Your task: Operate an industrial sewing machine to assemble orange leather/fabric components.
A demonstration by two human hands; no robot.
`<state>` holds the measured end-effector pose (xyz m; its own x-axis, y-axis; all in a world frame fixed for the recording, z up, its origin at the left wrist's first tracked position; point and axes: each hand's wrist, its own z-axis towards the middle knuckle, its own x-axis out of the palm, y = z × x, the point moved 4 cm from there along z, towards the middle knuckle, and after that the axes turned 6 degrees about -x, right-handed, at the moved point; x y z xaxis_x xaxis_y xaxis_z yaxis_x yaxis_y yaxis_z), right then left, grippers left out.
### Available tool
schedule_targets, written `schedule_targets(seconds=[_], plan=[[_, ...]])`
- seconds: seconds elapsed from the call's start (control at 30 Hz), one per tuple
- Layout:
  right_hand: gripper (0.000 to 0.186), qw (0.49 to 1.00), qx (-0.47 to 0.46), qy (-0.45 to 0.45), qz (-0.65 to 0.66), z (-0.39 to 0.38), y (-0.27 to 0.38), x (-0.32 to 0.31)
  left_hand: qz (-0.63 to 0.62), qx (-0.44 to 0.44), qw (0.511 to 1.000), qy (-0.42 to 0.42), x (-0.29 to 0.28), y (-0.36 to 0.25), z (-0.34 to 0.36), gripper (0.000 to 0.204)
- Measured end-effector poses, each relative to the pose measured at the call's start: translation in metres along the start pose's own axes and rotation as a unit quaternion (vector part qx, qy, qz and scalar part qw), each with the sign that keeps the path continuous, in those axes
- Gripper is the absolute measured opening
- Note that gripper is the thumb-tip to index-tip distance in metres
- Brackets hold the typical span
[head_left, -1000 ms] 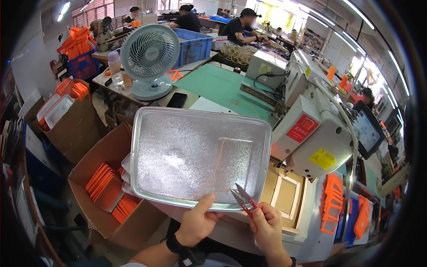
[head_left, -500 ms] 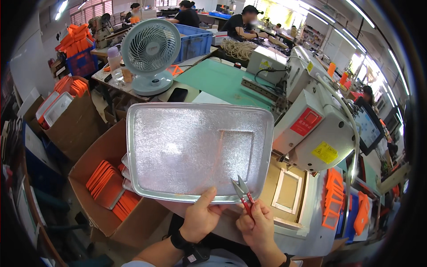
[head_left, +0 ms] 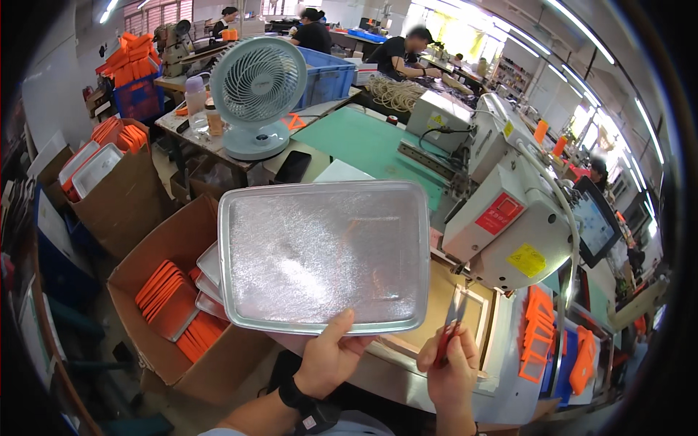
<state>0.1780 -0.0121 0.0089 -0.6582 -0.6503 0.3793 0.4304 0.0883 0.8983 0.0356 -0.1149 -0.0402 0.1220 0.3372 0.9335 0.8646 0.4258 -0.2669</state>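
Note:
My left hand (head_left: 331,357) grips the near edge of a rectangular panel (head_left: 320,254) with a shiny silver lining and raised rim, thumb on the lined face. The panel is held up, tilted toward me, and a faint stitched rectangle shows on its right side. To the right of the panel, my right hand (head_left: 452,363) closes around red-handled thread snips (head_left: 446,338). The snips' blades point up, slightly apart and away from the panel. Behind them, a wooden frame (head_left: 476,320) lies beneath the head of a sewing machine (head_left: 520,247).
Beside me on the left, a cardboard box (head_left: 156,243) holds orange and silver-lined pieces. A grey fan (head_left: 258,83) and a phone (head_left: 293,167) are on the far worktop. Orange frames (head_left: 536,338) lie at the right. Several people work farther back.
My right hand and the snips have moved right, off the panel's edge. The panel has shifted slightly and its tilt has changed; my left hand still holds it.

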Motion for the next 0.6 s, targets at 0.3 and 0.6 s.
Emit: schedule_targets(seconds=[0.3,0.6], plan=[[0.012,0.968,-0.01,-0.011,-0.252,0.004,0.03,0.009,0.033,0.029,0.999,0.003,-0.007,0.007,-0.001,0.022],[0.013,0.938,-0.019,0.04,-0.344,0.009,0.014,0.029,0.255,0.117,0.957,-0.072,-0.02,0.013,-0.012,0.018]])
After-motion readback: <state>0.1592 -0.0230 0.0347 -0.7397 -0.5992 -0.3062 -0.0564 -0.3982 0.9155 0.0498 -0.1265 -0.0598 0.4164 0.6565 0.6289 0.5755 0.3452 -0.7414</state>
